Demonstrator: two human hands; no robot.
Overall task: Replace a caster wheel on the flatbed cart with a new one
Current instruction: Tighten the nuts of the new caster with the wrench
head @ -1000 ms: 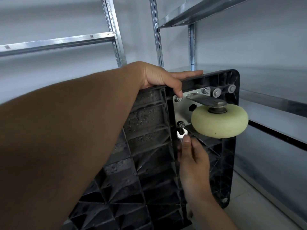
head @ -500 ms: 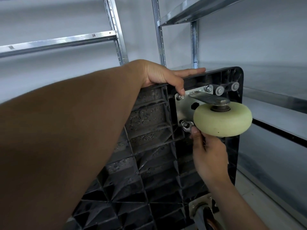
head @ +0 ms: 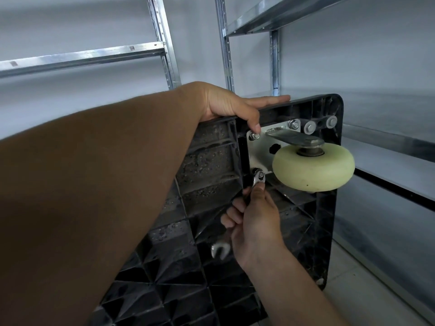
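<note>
The black ribbed flatbed cart (head: 207, 165) stands on its edge with its underside facing me. A cream caster wheel (head: 314, 169) on a white mounting plate (head: 259, 151) sits at the cart's top right corner, with nuts at the plate's corners. My left hand (head: 233, 105) grips the cart's top edge, thumb resting by the upper left nut (head: 254, 136). My right hand (head: 255, 222) holds a small silver wrench (head: 257, 178) whose upper jaw sits on the lower left nut. The wrench's other open end (head: 220, 250) sticks out below my palm.
Metal shelving (head: 82, 58) stands behind the cart, with a shelf board (head: 388, 161) close to the wheel on the right. Pale floor tiles (head: 353, 290) show at the lower right beside the cart's bottom corner.
My right hand swung the wrench from under the wheel back to the left and down, so its handle now points downward with the jaw on the lower left nut. The left hand stayed put.
</note>
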